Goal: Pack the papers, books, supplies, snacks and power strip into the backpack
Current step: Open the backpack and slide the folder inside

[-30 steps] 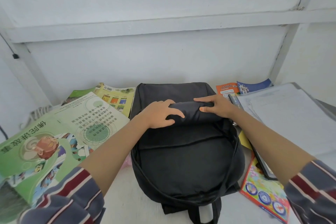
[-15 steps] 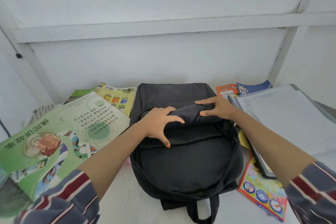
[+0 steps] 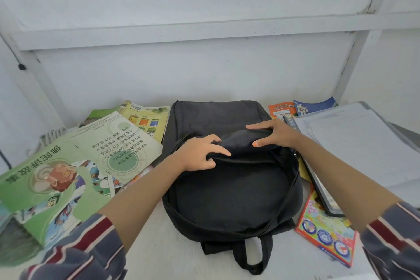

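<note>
A black backpack (image 3: 231, 195) lies flat on the white table, its top handle toward me and its zipped flap folded back in a roll across the middle. My left hand (image 3: 200, 154) grips the left end of that rolled flap. My right hand (image 3: 275, 133) holds its right end, thumb under the fold and fingers over it. Green books (image 3: 56, 175) lie to the left. A stack of white papers (image 3: 361, 143) lies to the right, with a colourful book (image 3: 327, 227) and a dark flat book (image 3: 322, 191) beside the bag.
An orange packet (image 3: 280, 109) and a blue booklet (image 3: 314, 105) lie behind the papers by the white wall (image 3: 204, 70). A yellow-green book (image 3: 147, 118) sits left of the bag. A white corded item (image 3: 48, 136) shows at the far left edge.
My left hand has curled its fingers under the flap's edge and taken hold of it. Both hands have drawn the rolled flap slightly, and the bag's inside shows wider.
</note>
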`<state>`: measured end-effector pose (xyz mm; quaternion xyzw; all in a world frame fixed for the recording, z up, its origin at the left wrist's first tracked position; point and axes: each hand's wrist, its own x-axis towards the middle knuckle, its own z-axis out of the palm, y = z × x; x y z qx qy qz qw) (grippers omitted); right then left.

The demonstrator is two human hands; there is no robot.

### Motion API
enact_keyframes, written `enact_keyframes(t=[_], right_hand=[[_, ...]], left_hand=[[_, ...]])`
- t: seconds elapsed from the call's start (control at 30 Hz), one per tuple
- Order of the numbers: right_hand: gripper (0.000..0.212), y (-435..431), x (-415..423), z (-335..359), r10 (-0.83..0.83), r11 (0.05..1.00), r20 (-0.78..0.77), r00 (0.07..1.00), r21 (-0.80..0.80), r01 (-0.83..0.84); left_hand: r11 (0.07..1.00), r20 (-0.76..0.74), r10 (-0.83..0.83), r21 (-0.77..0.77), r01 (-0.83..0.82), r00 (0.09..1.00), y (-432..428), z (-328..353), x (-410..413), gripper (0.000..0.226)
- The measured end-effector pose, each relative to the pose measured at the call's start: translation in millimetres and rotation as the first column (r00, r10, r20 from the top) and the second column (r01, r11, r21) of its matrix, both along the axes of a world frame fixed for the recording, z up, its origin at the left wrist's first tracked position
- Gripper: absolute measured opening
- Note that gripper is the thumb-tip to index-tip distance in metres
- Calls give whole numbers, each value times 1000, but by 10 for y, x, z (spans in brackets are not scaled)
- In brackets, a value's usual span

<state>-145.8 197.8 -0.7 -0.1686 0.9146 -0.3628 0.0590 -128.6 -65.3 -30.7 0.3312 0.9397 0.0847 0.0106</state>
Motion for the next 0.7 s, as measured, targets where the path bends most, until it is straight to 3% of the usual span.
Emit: enact_keyframes(t=[0.4,0.53,0.7], right_hand=[[48,25,-14,-31,-9,1000,22,1000,-24,9],[48,22,-19,-31,-11,999,27,1000,-35,12],[49,30,32,-20,-36,998,35,999,-54,38]], left_hand=[[998,29,33,45,-34,999,49,36,46,38],[998,44,31,52,-34,999,30,16,32,26],[998,67,48,31,-50,997,13,31,-20,49]])
